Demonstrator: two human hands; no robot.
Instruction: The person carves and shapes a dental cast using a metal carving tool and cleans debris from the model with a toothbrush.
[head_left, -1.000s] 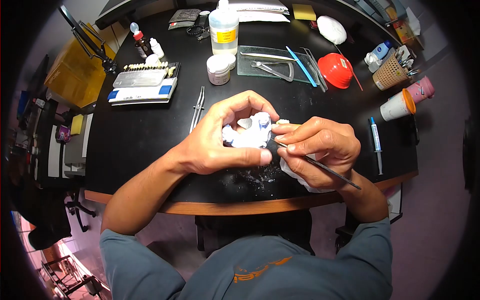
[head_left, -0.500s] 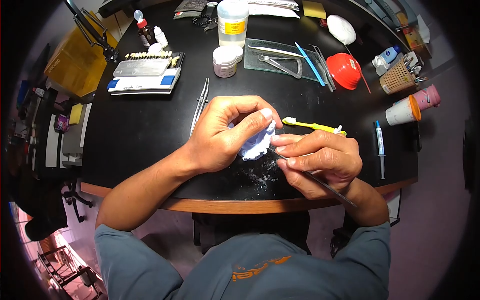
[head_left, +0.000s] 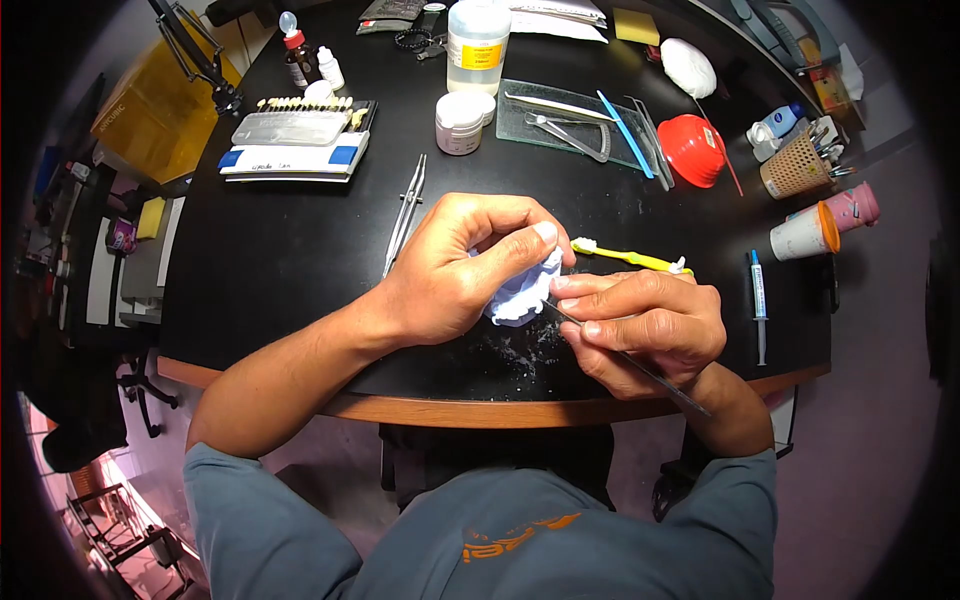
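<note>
My left hand [head_left: 450, 265] is closed around a pale lavender-white dental cast [head_left: 518, 300], its thumb pressed over the upper side. Fingers hide much of the cast. In my right hand [head_left: 655, 325] a thin, dark metal dental instrument [head_left: 660, 378] is pinched between thumb and fingers. Its tip meets or nearly meets the cast's right lower edge; exact contact cannot be told. White crumbs [head_left: 530, 350] lie on the black table below. Just beyond my right hand is a yellow toothbrush [head_left: 630, 255], and left of my left hand lie metal tweezers [head_left: 405, 215].
On the black table [head_left: 280, 260] are a shade guide case [head_left: 290, 160], white jars [head_left: 458, 125], a large bottle [head_left: 477, 50], a glass slab [head_left: 520, 120] with tools, a red bowl [head_left: 690, 150], a syringe [head_left: 759, 305] and cups [head_left: 800, 235] at the right.
The view has shifted slightly, so table items appear a little displaced. The cast and instrument are held in nearly the same pose, with only a slight shift of the cast.
</note>
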